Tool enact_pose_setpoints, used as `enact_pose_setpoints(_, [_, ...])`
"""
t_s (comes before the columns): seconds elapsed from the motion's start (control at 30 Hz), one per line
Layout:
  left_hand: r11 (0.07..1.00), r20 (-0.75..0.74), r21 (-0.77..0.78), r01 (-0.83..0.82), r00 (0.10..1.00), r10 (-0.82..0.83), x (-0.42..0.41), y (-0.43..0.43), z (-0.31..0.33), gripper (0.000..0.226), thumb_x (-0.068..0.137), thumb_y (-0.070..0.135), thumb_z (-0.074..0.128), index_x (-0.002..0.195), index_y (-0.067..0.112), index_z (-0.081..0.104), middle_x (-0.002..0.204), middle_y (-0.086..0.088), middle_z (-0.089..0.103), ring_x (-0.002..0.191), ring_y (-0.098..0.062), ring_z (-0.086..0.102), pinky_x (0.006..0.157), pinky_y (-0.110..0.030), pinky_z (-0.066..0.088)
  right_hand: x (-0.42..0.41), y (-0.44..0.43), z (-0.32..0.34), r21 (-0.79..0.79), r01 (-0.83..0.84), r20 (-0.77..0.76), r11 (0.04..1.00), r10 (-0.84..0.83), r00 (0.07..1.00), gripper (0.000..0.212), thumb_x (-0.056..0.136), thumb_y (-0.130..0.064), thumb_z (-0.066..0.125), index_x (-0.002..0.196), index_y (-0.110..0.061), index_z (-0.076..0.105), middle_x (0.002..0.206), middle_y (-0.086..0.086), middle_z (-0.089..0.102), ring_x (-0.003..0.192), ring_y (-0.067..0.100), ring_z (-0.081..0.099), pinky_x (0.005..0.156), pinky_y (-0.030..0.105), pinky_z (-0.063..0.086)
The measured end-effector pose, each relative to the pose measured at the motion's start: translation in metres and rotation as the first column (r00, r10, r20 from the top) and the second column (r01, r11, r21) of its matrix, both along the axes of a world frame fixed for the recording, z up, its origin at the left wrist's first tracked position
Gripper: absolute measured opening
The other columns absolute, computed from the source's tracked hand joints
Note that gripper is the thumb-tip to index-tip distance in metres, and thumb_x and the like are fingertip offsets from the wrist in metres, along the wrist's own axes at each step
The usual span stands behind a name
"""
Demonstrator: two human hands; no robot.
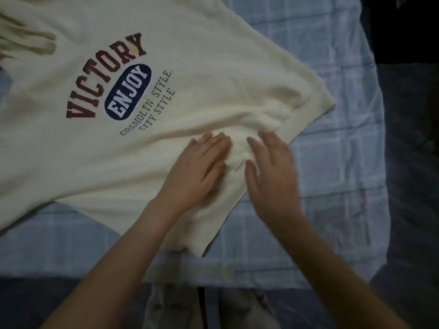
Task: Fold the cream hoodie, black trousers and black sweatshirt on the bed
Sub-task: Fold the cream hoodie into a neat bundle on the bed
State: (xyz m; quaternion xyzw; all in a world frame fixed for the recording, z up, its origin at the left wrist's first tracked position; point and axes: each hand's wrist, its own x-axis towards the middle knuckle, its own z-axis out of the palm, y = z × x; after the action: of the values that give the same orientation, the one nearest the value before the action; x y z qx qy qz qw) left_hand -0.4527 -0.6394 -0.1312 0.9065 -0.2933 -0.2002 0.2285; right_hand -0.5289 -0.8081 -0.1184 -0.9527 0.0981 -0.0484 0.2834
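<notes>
Left hand [202, 169], right hand [272, 172] (flat) seemingly press cream hoodie [213, 67].

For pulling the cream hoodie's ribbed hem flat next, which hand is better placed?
Right, probably. The right hand lies open across the ribbed hem of the cream printed hoodie, beside the bunched folds; the left hand rests flat further in, where it could pin the cloth.
</notes>
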Motion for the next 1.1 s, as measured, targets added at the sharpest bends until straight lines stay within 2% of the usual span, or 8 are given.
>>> enact_pose_setpoints(0.1, [0.999,0.124,0.022,-0.036,0.992,0.033,-0.015,0.053,0.011,0.050,0.101,0.033,0.032,0.145,0.014,0.045,0.153,-0.005,0.041,0.145,-0.025,0.031,0.120,-0.046,0.018,-0.036,0.056,-0.002,0.000,-0.071,-0.082,0.997,0.071,0.994,0.042,0.096,-0.016,0.053,0.138,-0.009,0.054,0.146,0.014,0.048,0.139,0.032,0.040,0.114,0.051,0.032])
enact_pose_setpoints(0.27, [0.993,0.204,0.045,0.110,0.972,-0.117,-0.043,0.121,-0.004,0.048,0.099,0.029,0.039,0.144,0.015,0.047,0.155,-0.003,0.037,0.147,-0.025,0.026,0.118,-0.051,0.020,-0.077,0.103,-0.004,0.219,0.264,-0.220,0.940,-0.216,0.951,0.043,0.094,-0.024,0.061,0.136,-0.016,0.051,0.109,-0.002,0.046,0.090,0.009,0.046,0.076,0.024,0.046])
enact_pose_setpoints(0.43, [0.973,0.207,0.115,0.202,0.953,-0.222,-0.064,0.136,-0.028,0.050,0.100,0.035,0.034,0.149,0.022,0.040,0.159,-0.001,0.028,0.149,-0.024,0.019,0.118,-0.051,0.019,-0.095,0.137,0.001,0.165,0.414,-0.383,0.895,-0.328,0.863,0.065,0.092,-0.042,0.062,0.149,-0.025,0.036,0.106,0.005,0.047,0.087,0.019,0.054,0.078,0.033,0.050])
enact_pose_setpoints(0.53, [0.970,0.208,0.115,0.214,0.950,-0.234,-0.061,0.136,-0.032,0.051,0.100,0.036,0.034,0.148,0.023,0.041,0.159,-0.002,0.030,0.149,-0.025,0.022,0.118,-0.050,0.018,-0.095,0.155,0.005,0.198,0.465,-0.420,0.863,-0.354,0.836,0.080,0.084,-0.045,0.072,0.152,-0.035,0.030,0.104,0.005,0.047,0.087,0.016,0.049,0.074,0.020,0.036])
enact_pose_setpoints(0.63, [0.968,0.208,0.110,0.225,0.947,-0.243,-0.061,0.137,-0.031,0.051,0.100,0.036,0.034,0.148,0.022,0.041,0.159,-0.002,0.029,0.148,-0.026,0.022,0.119,-0.050,0.018,-0.091,0.169,0.004,0.444,0.513,-0.414,0.735,-0.340,0.845,0.082,0.078,-0.031,0.081,0.146,-0.042,0.037,0.119,0.005,0.050,0.102,0.012,0.051,0.080,0.006,0.039])
enact_pose_setpoints(0.77, [0.975,0.207,0.066,0.212,0.953,-0.221,-0.061,0.138,-0.026,0.051,0.099,0.036,0.034,0.149,0.025,0.039,0.159,-0.001,0.028,0.149,-0.025,0.020,0.120,-0.048,0.013,-0.096,0.170,-0.002,0.687,0.514,-0.315,0.514,-0.427,0.848,0.066,0.078,-0.006,0.080,0.135,-0.031,0.056,0.133,-0.003,0.060,0.119,0.013,0.059,0.096,0.034,0.054])
enact_pose_setpoints(0.87, [0.973,0.224,0.056,0.226,0.946,-0.233,-0.057,0.139,-0.018,0.053,0.100,0.041,0.033,0.151,0.029,0.033,0.161,0.002,0.025,0.150,-0.024,0.015,0.121,-0.048,0.007,-0.111,0.168,-0.006,0.779,0.503,-0.298,0.375,-0.485,0.822,0.058,0.081,0.004,0.073,0.124,-0.034,0.066,0.126,-0.008,0.067,0.112,0.003,0.063,0.087,0.022,0.054])
enact_pose_setpoints(1.1, [0.934,0.197,0.123,0.335,0.914,-0.354,-0.077,0.128,-0.006,0.055,0.098,0.052,0.029,0.152,0.040,0.025,0.161,0.012,0.020,0.151,-0.026,0.005,0.117,-0.062,0.005,-0.169,0.148,0.011,0.814,0.461,-0.261,0.353,-0.487,0.833,0.060,0.083,0.010,0.068,0.126,-0.032,0.067,0.128,-0.011,0.066,0.115,0.002,0.063,0.083,0.015,0.053])
